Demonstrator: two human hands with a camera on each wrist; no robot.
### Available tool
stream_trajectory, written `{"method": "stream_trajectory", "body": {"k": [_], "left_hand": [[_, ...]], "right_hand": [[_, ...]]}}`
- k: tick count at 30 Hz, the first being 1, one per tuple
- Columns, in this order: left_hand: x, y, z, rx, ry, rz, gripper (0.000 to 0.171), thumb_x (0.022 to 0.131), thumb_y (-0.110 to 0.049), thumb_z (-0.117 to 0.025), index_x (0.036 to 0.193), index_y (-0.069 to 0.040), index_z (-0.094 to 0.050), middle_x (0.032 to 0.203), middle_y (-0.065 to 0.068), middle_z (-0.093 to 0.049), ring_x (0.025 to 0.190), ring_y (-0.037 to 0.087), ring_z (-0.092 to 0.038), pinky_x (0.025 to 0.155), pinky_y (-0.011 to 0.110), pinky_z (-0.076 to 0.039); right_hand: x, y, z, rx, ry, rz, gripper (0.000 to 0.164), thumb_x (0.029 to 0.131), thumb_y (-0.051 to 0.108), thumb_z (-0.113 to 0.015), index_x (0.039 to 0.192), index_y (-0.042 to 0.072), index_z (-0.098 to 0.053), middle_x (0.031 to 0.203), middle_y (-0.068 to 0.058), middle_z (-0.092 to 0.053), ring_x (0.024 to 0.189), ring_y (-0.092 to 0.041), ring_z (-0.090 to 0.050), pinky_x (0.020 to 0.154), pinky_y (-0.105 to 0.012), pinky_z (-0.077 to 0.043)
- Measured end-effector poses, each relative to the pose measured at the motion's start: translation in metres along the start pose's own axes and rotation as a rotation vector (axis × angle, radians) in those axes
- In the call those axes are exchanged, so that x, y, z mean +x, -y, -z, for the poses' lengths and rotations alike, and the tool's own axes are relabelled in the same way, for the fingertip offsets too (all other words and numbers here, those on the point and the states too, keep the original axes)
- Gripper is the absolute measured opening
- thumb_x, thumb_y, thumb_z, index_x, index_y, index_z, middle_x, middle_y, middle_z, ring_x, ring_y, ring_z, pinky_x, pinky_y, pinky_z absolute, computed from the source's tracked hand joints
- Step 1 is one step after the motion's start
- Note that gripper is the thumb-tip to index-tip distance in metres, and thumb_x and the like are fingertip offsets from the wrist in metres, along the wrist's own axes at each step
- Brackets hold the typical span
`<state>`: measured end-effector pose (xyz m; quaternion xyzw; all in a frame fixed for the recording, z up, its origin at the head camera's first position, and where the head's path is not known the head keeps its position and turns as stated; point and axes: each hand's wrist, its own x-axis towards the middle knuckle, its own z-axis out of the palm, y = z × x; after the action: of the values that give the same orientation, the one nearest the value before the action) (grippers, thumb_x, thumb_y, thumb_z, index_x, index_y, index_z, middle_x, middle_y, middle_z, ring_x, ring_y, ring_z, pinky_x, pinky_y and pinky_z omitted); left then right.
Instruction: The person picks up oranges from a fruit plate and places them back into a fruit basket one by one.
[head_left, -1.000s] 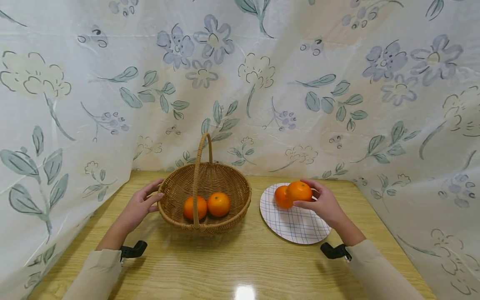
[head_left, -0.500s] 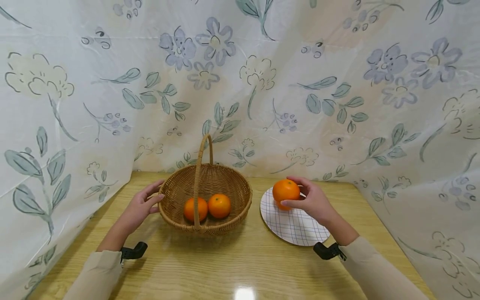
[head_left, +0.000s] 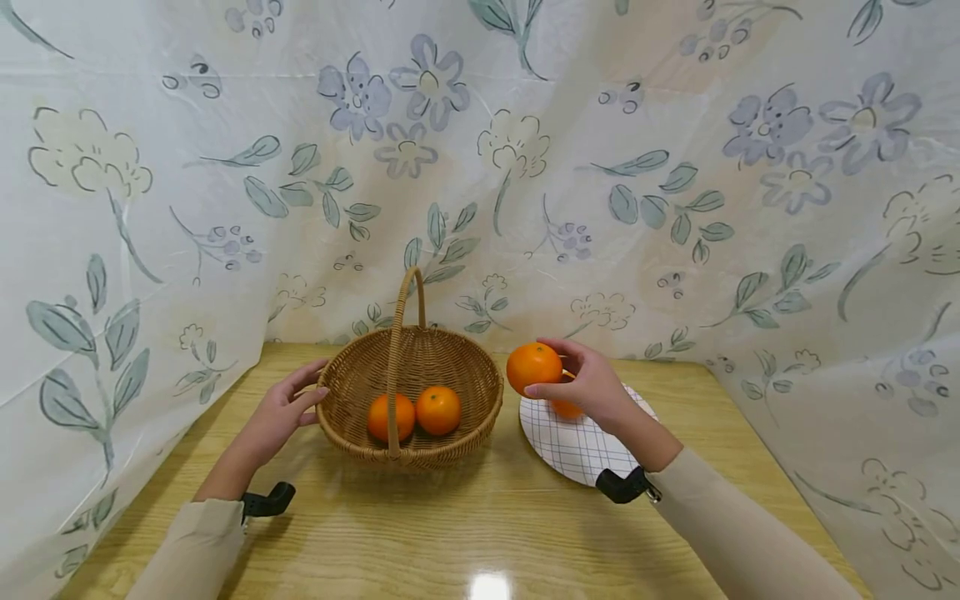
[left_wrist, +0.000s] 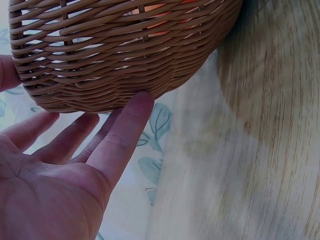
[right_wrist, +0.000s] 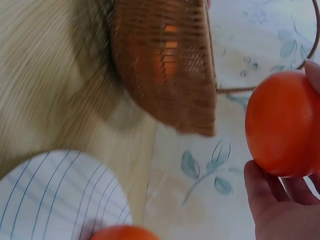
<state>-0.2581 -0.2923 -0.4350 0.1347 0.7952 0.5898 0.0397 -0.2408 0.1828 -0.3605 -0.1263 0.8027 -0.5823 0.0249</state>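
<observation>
My right hand (head_left: pixel 592 387) grips an orange (head_left: pixel 534 368) between thumb and fingers, held up between the basket and the plate. In the right wrist view this orange (right_wrist: pixel 282 125) fills the space by the fingers. Another orange (head_left: pixel 567 409) rests on the round white plate (head_left: pixel 585 454) with blue grid lines, partly hidden behind the hand. Two oranges, one (head_left: pixel 438 411) to the right of the other (head_left: pixel 381 418), lie inside the wicker basket (head_left: pixel 465 367). My left hand (head_left: pixel 281 414) touches the basket's left side, its extended fingers (left_wrist: pixel 125 127) against the weave.
The basket's tall arched handle (head_left: pixel 396 358) stands over its middle. Under everything is a wooden table (head_left: pixel 420 533). A floral cloth (head_left: pixel 480 167) hangs behind and along both sides. Each wrist wears a black camera mount (head_left: pixel 268 500).
The right hand has carried its orange left from over the plate toward the basket's right rim, uncovering part of the orange on the plate. The left hand and the basket stay put.
</observation>
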Motion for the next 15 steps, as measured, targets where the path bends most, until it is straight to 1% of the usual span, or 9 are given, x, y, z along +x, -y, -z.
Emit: {"method": "stream_trajectory", "body": {"k": [4,9,15], "left_hand": [[0.000,0.000,0.000,0.001,0.002,0.001,0.062,0.110,-0.029,-0.049,0.164,-0.012,-0.025,0.160,0.027,-0.032,0.141,0.047,-0.041,0.091,0.032,-0.061],[-0.001,-0.001,0.000,0.000,0.005,0.005,0.062,0.110,-0.030,-0.050,0.164,-0.012,-0.025,0.160,0.027,-0.031,0.140,0.045,-0.043,0.091,0.032,-0.061],[-0.001,-0.001,0.000,0.003,0.006,0.004,0.062,0.110,-0.030,-0.050,0.164,-0.012,-0.025,0.161,0.027,-0.031,0.139,0.042,-0.045,0.091,0.031,-0.061]], "right_hand": [[0.008,0.013,-0.013,0.010,0.021,0.017,0.076,0.074,0.021,-0.094,0.142,0.018,-0.058,0.139,-0.008,-0.063,0.120,-0.027,-0.064,0.096,-0.036,-0.059],[0.018,0.026,-0.031,0.008,0.029,0.009,0.075,0.075,0.019,-0.093,0.142,0.018,-0.059,0.136,-0.007,-0.064,0.119,-0.027,-0.064,0.094,-0.036,-0.059],[0.033,0.035,-0.051,-0.002,0.041,-0.022,0.075,0.074,0.027,-0.094,0.141,0.024,-0.060,0.131,-0.004,-0.066,0.117,-0.025,-0.064,0.092,-0.037,-0.059]]}}
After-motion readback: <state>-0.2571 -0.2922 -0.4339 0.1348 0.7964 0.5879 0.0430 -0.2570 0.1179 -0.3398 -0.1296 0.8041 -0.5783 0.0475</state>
